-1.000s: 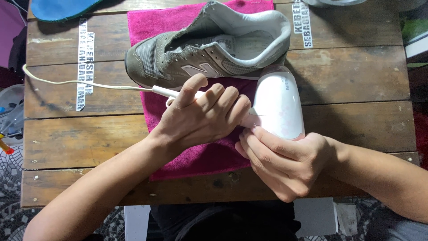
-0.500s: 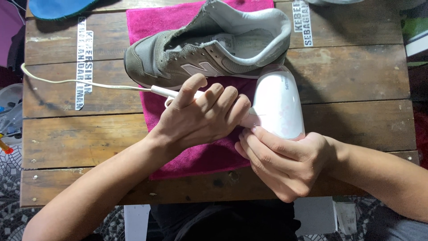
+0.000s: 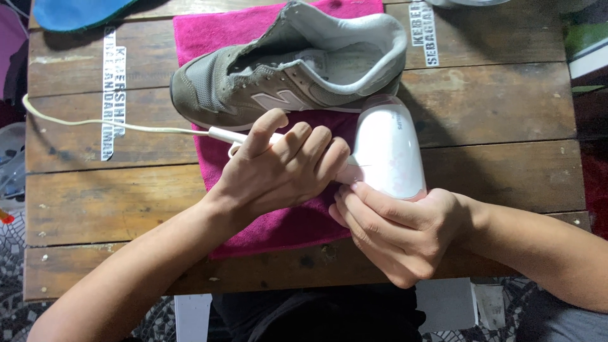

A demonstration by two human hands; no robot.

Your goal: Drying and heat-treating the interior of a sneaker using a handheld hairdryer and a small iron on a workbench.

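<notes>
Nearest the camera, the right hand (image 3: 405, 237) curls around the rear end of a smooth white plastic hair dryer (image 3: 387, 152), fingers bent and gripping its body. Just left of the dryer, the left hand (image 3: 278, 171) lies over the dryer's handle with fingers loosely extended, covering it; whether it grips is hard to tell. A thin white cord (image 3: 114, 123) runs from the handle leftward across the weathered wooden plank table (image 3: 494, 120). Under the dryer lies a magenta terry towel (image 3: 297, 221). Beyond the dryer, touching its nozzle end, a grey suede sneaker (image 3: 291, 69) lies on its side on the towel. Far left of the dryer, at the table's back edge, sits a blue insole (image 3: 76, 11).
</notes>
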